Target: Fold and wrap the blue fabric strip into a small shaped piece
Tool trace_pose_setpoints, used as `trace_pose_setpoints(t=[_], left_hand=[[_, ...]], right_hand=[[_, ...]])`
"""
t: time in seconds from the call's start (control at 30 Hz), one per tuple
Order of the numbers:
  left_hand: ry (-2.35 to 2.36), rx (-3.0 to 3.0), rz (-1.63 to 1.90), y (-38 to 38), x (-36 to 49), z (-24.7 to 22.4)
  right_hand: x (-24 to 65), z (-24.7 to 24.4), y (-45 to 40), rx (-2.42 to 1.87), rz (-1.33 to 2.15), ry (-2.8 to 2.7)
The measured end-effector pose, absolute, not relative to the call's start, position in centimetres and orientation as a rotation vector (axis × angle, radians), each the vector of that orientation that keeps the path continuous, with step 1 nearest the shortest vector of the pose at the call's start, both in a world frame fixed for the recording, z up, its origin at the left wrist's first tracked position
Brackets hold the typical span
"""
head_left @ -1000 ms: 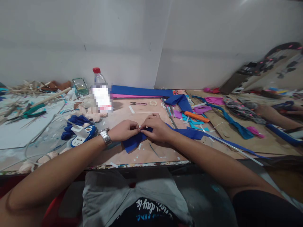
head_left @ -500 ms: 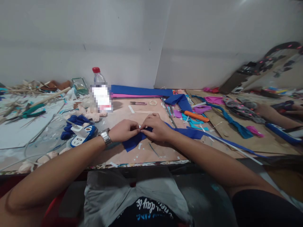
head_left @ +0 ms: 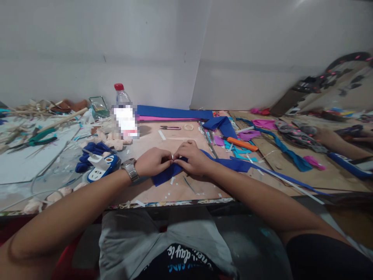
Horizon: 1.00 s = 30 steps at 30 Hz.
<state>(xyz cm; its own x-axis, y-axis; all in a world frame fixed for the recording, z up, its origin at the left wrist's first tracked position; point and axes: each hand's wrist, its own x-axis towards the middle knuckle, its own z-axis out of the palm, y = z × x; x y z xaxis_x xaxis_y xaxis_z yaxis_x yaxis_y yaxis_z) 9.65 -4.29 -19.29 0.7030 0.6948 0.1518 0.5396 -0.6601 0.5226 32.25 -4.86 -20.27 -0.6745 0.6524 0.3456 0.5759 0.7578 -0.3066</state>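
Note:
A strip of blue crepe paper or cloth (head_left: 164, 177) lies across the table under my hands, and its long tail runs off to the right. My left hand (head_left: 152, 161) pinches the strip's upper edge between thumb and forefinger. Right beside it, my right hand (head_left: 194, 159) pinches the same strip, fingertips nearly touching the left ones. The exact spot between the fingertips is too small to make out. Just beyond the hands lie thread snips (head_left: 170, 127) and a small roll of tape (head_left: 189, 127).
A red-capped bottle (head_left: 119, 87) stands behind my left hand. Left of my wrist is a blue-and-white power strip (head_left: 103, 169) with a plug; green-handled pliers (head_left: 43, 136) lie farther left. An orange utility knife (head_left: 241, 144) rests on the right. A co-worker's arm (head_left: 332, 142) reaches in at far right.
Almost nothing differs. Both hands keep their pinch on the blue strip, with my left hand shifted very slightly to the right.

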Motion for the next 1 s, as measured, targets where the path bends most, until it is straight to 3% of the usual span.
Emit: trace_pose_setpoints(t=[0.27, 1.0], left_hand=[[0.997, 2.718, 0.444, -4.21, 9.62, -19.77], [0.964, 2.541, 0.564, -4.17, 9.8, -19.5]], right_hand=[[32.16, -20.12, -5.04, -0.96, 0.291, -2.552], [31.91, -19.9, -5.23, -0.999, 0.259, -2.539]])
